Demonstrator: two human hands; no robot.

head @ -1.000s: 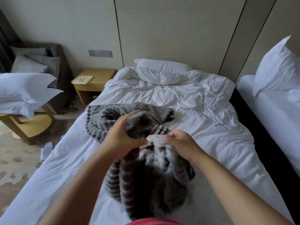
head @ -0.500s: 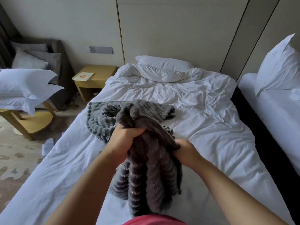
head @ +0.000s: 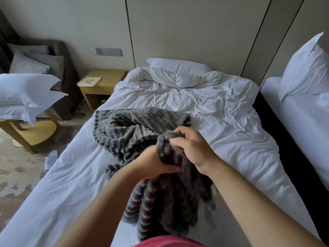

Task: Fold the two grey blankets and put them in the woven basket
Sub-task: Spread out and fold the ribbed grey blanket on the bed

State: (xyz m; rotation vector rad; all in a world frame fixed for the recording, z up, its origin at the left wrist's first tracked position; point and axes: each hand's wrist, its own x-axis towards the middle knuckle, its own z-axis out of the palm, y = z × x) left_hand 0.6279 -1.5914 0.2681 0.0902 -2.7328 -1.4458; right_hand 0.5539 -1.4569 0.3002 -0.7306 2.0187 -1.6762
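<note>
Head view: left hand [head: 156, 163] and right hand [head: 194, 150] both grip one bunched end of the dark grey blanket [head: 165, 198], held up over the near part of the bed [head: 231, 122]. Left fingers curl round the bunch from below, right fingers curl over its top, and the hands are just beside each other. The rest of that blanket hangs down in ribbed folds toward a red garment [head: 169, 242] at the bottom edge. The second grey blanket [head: 135, 125] lies crumpled on the white sheet mid-bed, left of centre, touching the held one. A white pillow [head: 178, 65] is at the head of the bed with the duvet rumpled below it. A wooden nightstand [head: 103, 84] stands left of the bed with a leaflet [head: 89, 81] on top; its open lower shelf is too dark to tell the contents. An armchair [head: 65, 72] in the corner holds grey cushions [head: 30, 65]. White pillows [head: 26, 93] are stacked on a small wooden table [head: 35, 132]. A second bed [head: 302, 122] at right carries an upright pillow [head: 306, 68].
</note>
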